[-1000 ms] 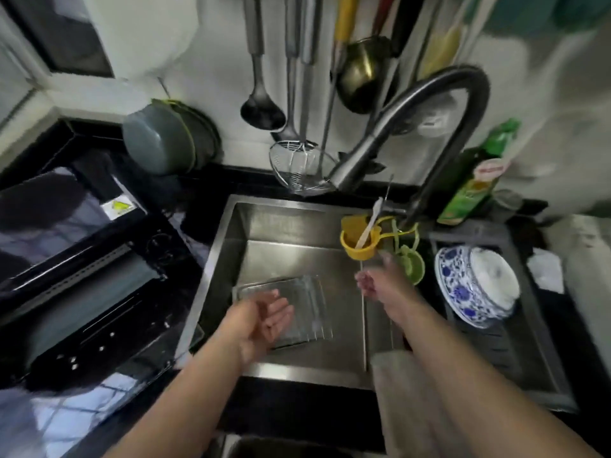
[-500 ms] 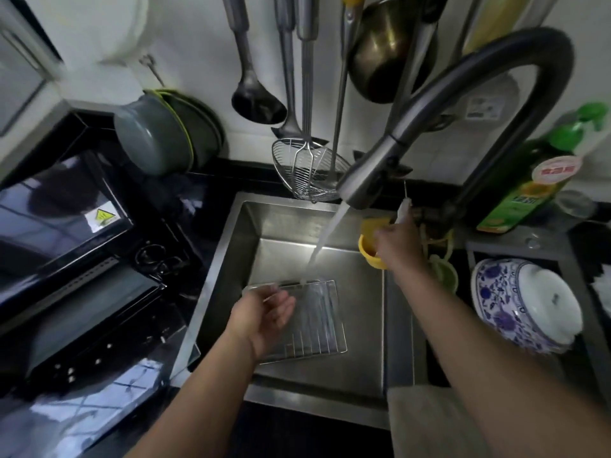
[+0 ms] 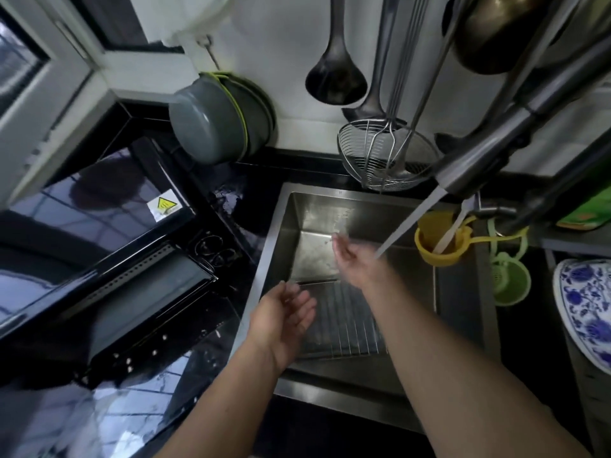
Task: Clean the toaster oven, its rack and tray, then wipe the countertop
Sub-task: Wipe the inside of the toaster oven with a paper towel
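The wire oven rack (image 3: 344, 325) lies flat on the bottom of the steel sink (image 3: 281, 226). Above its left edge hovers my left hand (image 3: 284, 315), palm up, fingers relaxed, holding nothing. My right hand (image 3: 355, 259) is cupped open over the basin, under the stream of water (image 3: 406, 223) that runs from the dark faucet (image 3: 496, 140). The black toaster oven (image 3: 99, 233) stands on the counter to the left, door down.
A grey pot (image 3: 211, 127) leans on the wall behind the oven. Ladles and a wire skimmer (image 3: 383, 157) hang over the sink's back edge. A yellow cup (image 3: 436, 239) and a green strainer (image 3: 509, 282) hang at the sink's right; a blue-patterned bowl (image 3: 585, 309) sits far right.
My right hand left the faucet handle and came down under the running water. My left hand let go of the rack's edge and turned palm up.
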